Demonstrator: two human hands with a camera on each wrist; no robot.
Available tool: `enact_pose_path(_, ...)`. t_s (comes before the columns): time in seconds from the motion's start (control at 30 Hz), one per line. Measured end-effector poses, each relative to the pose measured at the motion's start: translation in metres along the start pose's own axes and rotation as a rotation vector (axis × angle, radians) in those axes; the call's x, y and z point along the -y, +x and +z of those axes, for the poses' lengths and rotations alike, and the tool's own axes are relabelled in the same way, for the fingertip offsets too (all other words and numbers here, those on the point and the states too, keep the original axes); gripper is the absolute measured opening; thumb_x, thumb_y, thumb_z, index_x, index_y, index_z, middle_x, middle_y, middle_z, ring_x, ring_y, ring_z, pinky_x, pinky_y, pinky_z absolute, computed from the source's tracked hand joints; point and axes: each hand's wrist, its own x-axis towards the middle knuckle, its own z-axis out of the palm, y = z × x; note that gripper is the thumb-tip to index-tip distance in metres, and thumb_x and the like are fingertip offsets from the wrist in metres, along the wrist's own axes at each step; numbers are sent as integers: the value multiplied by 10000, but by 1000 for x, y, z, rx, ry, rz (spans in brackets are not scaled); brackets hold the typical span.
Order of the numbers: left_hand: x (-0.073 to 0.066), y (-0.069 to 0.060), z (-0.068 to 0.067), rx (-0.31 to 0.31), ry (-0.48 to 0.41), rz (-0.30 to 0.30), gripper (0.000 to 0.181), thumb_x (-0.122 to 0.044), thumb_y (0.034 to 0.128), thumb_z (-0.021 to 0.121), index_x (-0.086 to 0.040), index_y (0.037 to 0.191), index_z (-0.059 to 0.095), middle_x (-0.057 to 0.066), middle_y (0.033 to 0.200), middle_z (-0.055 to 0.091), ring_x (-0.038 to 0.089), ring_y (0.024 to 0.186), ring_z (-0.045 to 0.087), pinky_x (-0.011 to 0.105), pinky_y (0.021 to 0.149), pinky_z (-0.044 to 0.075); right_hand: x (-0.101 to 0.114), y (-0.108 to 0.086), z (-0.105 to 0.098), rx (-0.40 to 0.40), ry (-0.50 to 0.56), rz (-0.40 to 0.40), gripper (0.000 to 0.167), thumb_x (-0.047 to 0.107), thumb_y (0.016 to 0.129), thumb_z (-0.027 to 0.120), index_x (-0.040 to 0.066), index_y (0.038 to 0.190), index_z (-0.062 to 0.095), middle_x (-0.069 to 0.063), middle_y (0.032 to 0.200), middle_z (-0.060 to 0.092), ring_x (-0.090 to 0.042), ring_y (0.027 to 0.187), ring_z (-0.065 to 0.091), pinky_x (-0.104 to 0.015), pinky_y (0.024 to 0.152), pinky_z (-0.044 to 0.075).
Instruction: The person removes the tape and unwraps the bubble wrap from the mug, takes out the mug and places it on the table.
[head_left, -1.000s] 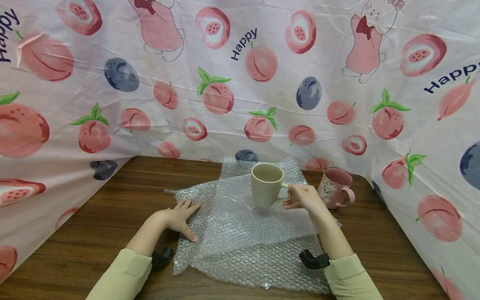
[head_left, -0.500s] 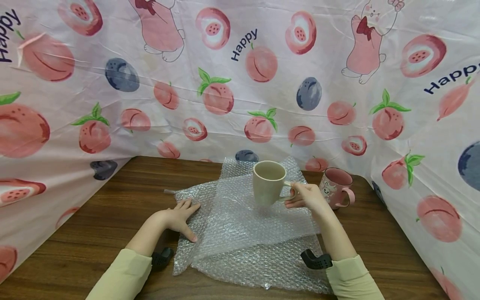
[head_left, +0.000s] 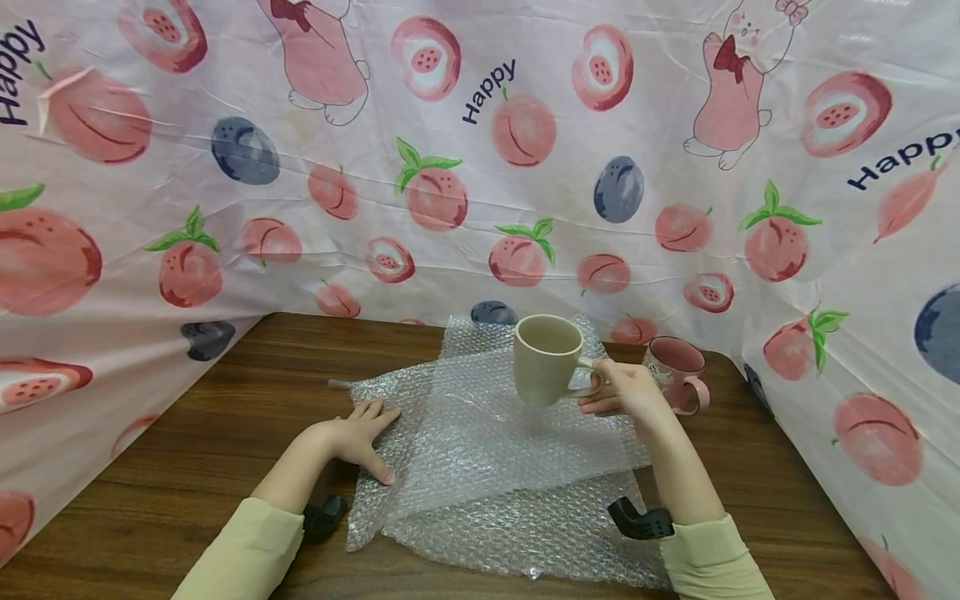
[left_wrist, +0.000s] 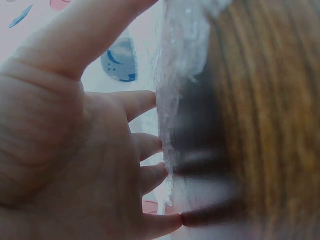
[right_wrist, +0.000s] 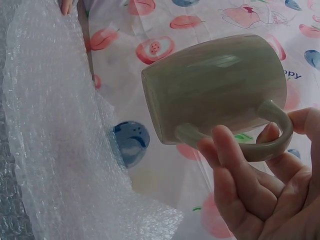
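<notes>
My right hand (head_left: pixel 626 392) pinches the handle of a pale green mug (head_left: pixel 546 367), which hangs upright above the bubble wrap (head_left: pixel 480 450). In the right wrist view the handle lies between thumb and fingers, and the mug (right_wrist: pixel 215 90) stands apart from the bubble wrap (right_wrist: pixel 60 140). My left hand (head_left: pixel 358 437) rests with spread fingers on the left edge of the bubble wrap. The left wrist view shows its straight fingertips (left_wrist: pixel 150 145) touching the wrap and the table. Behind my right hand stands a pink mug (head_left: pixel 678 367), partly hidden by the wrist.
The bubble wrap lies in overlapping layers on a brown wooden table (head_left: pixel 225 400). A fruit-patterned cloth (head_left: pixel 465 250) encloses the table at the back and both sides. A black wrist mount (head_left: pixel 639 518) sits under each forearm.
My right hand has lifted the pale green mug slightly higher and moved it a little to the right. The left hand has stayed in place.
</notes>
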Motion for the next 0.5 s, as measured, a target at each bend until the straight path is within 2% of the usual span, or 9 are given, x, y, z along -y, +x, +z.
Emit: enact_pose_path(0.5, -1, -3, -1, -4, 14, 4, 1105, -436, 712, 830, 7, 1510, 207, 344, 1521, 7, 519, 1377, -29, 751, 977, 77, 11, -10, -11, -32, -30, -1, 362, 301, 980, 502, 5, 782, 570, -220, 770, 693, -245, 653, 705, -287, 534, 542)
